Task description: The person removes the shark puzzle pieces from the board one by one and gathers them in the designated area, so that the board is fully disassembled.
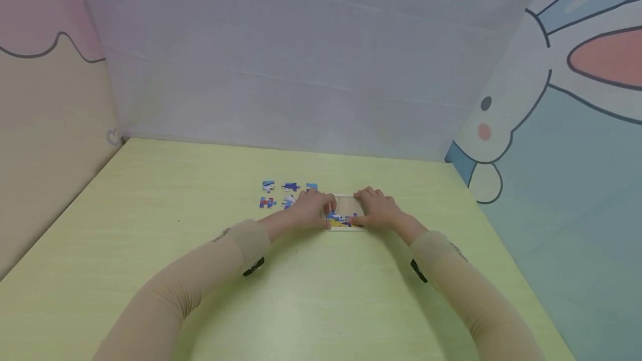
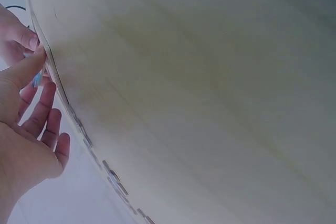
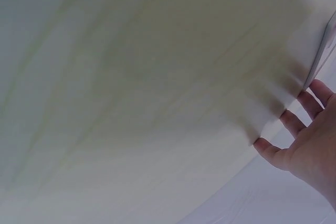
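A small puzzle tray [image 1: 347, 230] with a pale rim lies on the table, with blue and yellow joined jigsaw pieces [image 1: 339, 223] along its near side and bare wood behind them. My left hand [image 1: 312, 209] is over the tray's left side. Between its thumb and forefinger, a light-blue puzzle piece [image 2: 37, 80] shows in the left wrist view, partly hidden. My right hand [image 1: 379, 210] rests at the tray's right side, thumb on the pieces inside. In the right wrist view, the spread fingertips of the right hand [image 3: 310, 145] touch the table beside the tray edge.
Several loose jigsaw pieces [image 1: 268, 203] lie left of the tray, some partly hidden behind my left hand. The pale yellow table [image 1: 321, 305] meets a plain back wall [image 1: 281, 60]. A rabbit-printed wall [image 1: 567, 183] stands on the right.
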Available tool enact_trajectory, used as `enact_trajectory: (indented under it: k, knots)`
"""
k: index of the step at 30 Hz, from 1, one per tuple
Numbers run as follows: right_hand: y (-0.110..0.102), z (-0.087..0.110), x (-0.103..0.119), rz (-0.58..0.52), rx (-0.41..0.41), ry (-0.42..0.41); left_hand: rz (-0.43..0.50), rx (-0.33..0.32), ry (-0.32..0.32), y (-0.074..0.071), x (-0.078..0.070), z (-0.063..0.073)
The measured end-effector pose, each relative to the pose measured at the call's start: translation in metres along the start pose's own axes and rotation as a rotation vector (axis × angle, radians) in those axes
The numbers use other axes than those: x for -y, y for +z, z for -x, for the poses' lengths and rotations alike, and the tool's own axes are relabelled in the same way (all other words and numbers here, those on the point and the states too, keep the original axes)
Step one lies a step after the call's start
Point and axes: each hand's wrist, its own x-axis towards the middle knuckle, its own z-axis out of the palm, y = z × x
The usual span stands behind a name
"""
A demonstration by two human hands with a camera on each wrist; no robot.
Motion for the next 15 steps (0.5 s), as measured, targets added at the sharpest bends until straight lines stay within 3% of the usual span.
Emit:
enact_trajectory:
  k: [8,15]
  knots:
    - [0.0019,0.0013,0.0014,0.000,-0.003,0.000,0.109,0.018,0.029,-0.0021,0.0038,0.0034]
    - [0.0005,-0.0001,0.0031,0.006,0.001,-0.001,0.124,-0.037,0.076,-0.0023,0.0059,0.0042]
